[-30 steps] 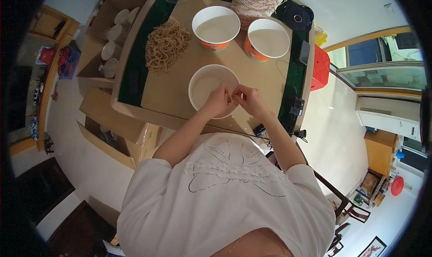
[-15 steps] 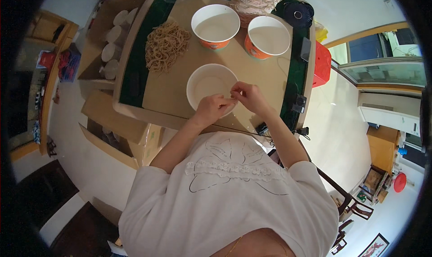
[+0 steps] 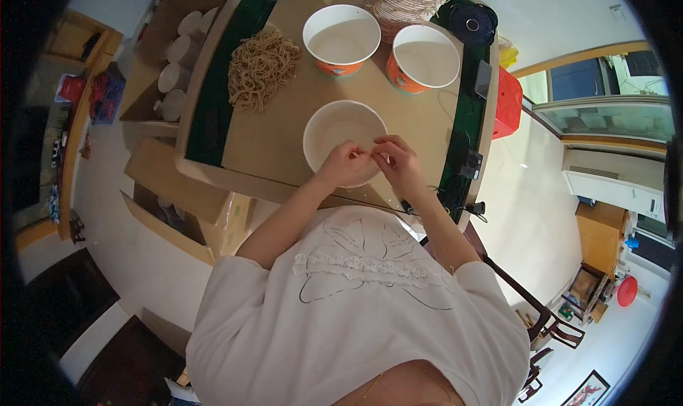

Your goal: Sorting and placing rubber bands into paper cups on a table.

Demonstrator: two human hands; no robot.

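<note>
Just in front of me on the table is a white paper bucket point(image 3: 334, 125), its open mouth facing up. My left hand point(image 3: 345, 166) and my right hand point(image 3: 398, 166) meet over its near right rim, fingertips pinched together and almost touching. Whatever lies between the fingers is too small to make out. Past this bucket stand two more paper buckets, one point(image 3: 341, 40) at the middle and another point(image 3: 425, 59) to its right, white inside with orange outsides. A heap of tan twine-like loops point(image 3: 263, 72) lies on the left.
Nested buckets point(image 3: 405, 8) with string about them rise at the far edge, beside a dark round object point(image 3: 472, 23). A phone point(image 3: 484, 79) and a small black device point(image 3: 471, 164) lie along the right edge. Cardboard boxes point(image 3: 178, 178) stand left; a red stool point(image 3: 507, 104) stands right.
Both hands have shifted slightly right, and the near bucket now appears a little further right. My fingers remain pinched together at its rim.
</note>
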